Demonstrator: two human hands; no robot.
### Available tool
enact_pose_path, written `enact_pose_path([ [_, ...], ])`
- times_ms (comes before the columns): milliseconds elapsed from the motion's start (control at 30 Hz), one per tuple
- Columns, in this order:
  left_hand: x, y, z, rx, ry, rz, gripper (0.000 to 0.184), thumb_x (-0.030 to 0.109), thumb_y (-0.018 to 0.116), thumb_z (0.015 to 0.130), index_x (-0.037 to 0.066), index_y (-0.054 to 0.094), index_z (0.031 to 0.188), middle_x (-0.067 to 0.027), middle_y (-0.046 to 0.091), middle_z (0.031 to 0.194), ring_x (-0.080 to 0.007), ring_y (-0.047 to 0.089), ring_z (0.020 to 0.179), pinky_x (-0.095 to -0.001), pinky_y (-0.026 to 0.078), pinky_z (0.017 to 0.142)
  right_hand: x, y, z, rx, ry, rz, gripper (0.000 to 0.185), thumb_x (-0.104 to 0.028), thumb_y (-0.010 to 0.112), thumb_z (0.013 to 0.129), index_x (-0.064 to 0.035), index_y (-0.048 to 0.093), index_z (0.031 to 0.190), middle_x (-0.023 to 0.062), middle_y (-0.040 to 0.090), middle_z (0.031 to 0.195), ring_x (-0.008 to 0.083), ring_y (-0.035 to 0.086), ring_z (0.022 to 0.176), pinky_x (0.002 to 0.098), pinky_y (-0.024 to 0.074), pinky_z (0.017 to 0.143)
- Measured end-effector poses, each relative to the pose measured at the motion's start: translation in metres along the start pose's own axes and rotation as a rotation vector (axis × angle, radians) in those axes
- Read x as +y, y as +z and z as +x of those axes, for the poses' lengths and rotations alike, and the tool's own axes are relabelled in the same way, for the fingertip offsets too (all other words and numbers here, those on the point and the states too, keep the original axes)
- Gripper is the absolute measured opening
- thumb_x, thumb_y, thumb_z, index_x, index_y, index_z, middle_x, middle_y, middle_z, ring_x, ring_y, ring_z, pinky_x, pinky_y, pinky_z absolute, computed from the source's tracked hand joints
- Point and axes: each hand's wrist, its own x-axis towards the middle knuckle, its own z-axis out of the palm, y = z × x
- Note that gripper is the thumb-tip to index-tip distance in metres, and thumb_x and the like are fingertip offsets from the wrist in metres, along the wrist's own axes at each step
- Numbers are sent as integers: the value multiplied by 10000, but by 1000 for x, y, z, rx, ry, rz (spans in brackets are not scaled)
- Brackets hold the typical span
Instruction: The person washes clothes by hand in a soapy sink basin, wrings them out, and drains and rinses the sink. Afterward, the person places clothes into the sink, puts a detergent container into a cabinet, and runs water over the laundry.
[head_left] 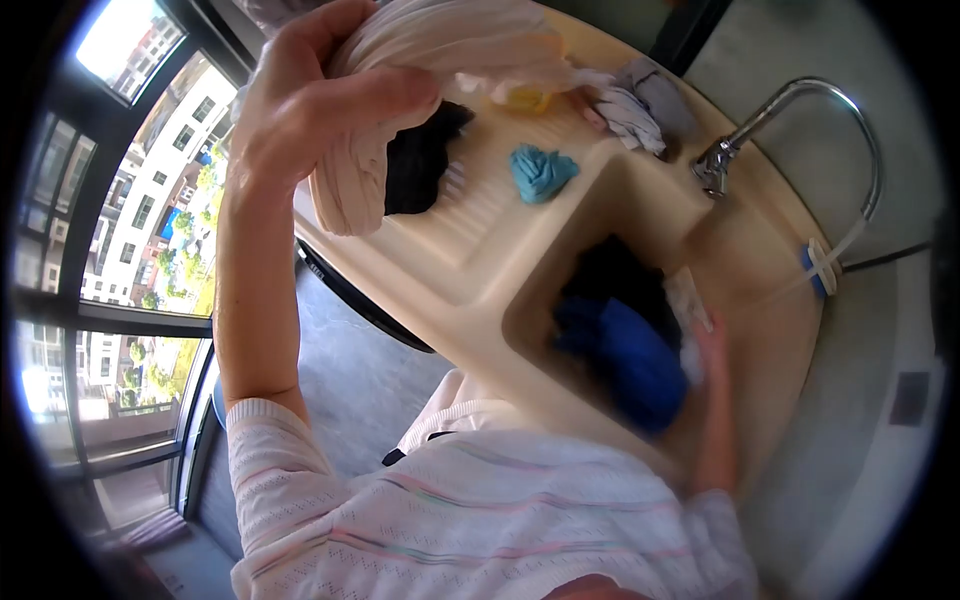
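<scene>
My left hand is raised at the upper left, its fingers and thumb closed around a pale pink cloth. Part of that cloth hangs below the hand, and more stretches to the right above the ribbed washboard. Down in the sink basin, my right hand is blurred and closed on a whitish cloth; its fingertips are partly hidden. Against it lie a bright blue cloth and a black cloth, bunched together in the basin.
A crumpled teal cloth and a black cloth lie on the washboard side. Grey and white cloths are heaped at the back, near something yellow. A curved chrome faucet rises beside the basin. Windows line the left.
</scene>
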Motion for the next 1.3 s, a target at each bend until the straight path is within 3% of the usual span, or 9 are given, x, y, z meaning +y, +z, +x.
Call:
enact_pose_path([
  [133, 28, 56, -3, -191, 76, -378, 663, 197, 722, 512, -41, 518, 1096, -126, 604, 933, -198, 600, 791, -275, 470, 767, -200, -27, -28, -7, -414, 318, 562, -107, 634, 777, -23, 400, 1281, 133, 405, 1314, 207, 368, 1222, 329, 352, 948],
  [233, 55, 122, -6, -477, 90, -511, 463, 142, 699, 570, -37, 569, 977, -91, 606, 813, -153, 584, 700, -247, 463, 648, -238, -56, -34, -57, -455, 606, 502, -100, 625, 772, -20, 437, 1230, 119, 452, 1231, 194, 418, 1131, 311, 379, 904],
  [367, 61, 199, -14, -823, 125, -436, 282, 15, 658, 642, -16, 570, 908, -25, 559, 762, -84, 533, 680, -230, 448, 626, -209, -79, -36, -69, -315, 699, 424, -92, 615, 765, -16, 487, 1162, 101, 513, 1120, 178, 485, 1011, 287, 414, 847],
  [500, 34, 278, -34, -603, 628, -255, 340, 31, 629, 601, 24, 580, 937, -84, 590, 838, -249, 560, 827, -330, 452, 764, -156, -116, -54, -62, -141, 590, 350, -83, 604, 757, -12, 536, 1094, 83, 575, 1009, 161, 553, 890, 263, 449, 789],
  [667, -23, 344, -78, -676, 732, 390, 428, 173, 696, 629, 123, 583, 1039, -69, 509, 1115, -262, 422, 1108, -407, 381, 874, -87, -144, -57, -388, 165, -181, 345, -108, 621, 728, -6, 579, 1055, 88, 611, 958, 159, 591, 848, 258, 468, 782],
  [800, -58, 319, -77, -935, 493, 446, 388, 202, 688, 666, 134, 595, 1037, -80, 512, 1117, -261, 416, 1126, -407, 367, 901, -46, -70, -65, -299, 143, -165, 728, -253, 717, 657, -75, 399, 1288, 127, 539, 1165, 257, 523, 1071, 368, 439, 859],
  [933, -74, 280, -70, -937, 344, 404, 346, 194, 679, 674, 120, 607, 1004, -94, 524, 1101, -269, 428, 1115, -399, 371, 906, -57, -9, -55, -188, 141, -691, 716, -276, 701, 681, -137, 372, 1301, 147, 484, 1220, 335, 472, 1107, 424, 409, 890],
  [1133, -94, 176, -47, -463, 367, 335, 320, 170, 681, 665, 105, 607, 970, -112, 527, 1104, -291, 444, 1087, -388, 391, 884, 20, -10, -18, -110, 17, -866, 611, -170, 637, 722, -213, 385, 1278, 113, 457, 1218, 327, 458, 1082, 456, 378, 886],
  [1300, -137, 72, -14, -47, -110, 935, 620, 291, 702, 631, 155, 478, 1192, -154, 423, 1248, -344, 367, 1169, -479, 353, 911, -2, 13, -58, -20, 61, -979, 725, -136, 632, 686, -238, 297, 1321, 94, 330, 1320, 340, 318, 1213, 522, 287, 960],
])
